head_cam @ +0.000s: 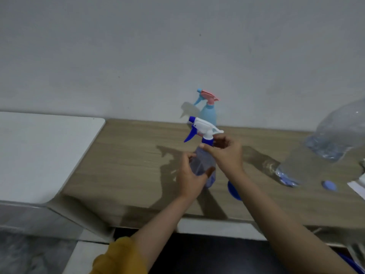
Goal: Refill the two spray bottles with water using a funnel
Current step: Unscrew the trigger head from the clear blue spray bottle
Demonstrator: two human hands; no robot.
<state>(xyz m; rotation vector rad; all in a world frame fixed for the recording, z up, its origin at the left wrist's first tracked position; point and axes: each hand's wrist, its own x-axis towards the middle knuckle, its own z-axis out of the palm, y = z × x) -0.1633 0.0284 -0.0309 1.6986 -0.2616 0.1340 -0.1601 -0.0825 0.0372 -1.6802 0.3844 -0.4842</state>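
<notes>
Clear spray bottle (203, 165) upright near bench (128, 161) front edge, about mid-length. Left grip (190, 178) wrapped round bottle body. Right grip (225, 153) pinching blue collar (207, 142) beneath white-and-blue trigger head (201, 128). Light-blue spray bottle (208, 113), pink head, upright at bench back edge by wall. Big clear water bottle (325, 147) lying toward bench right end; blue cap (329, 185) just beside it. Blue round item (233, 191), partly hidden behind right forearm, near front edge.

Wood-grain surface (128, 155) against a plain grey wall (158, 46), white rounded-corner appliance top (39, 151) abutting its left end, white paper-like item (358, 187) at the right edge, mustard-yellow sleeve (118, 256) low in view.
</notes>
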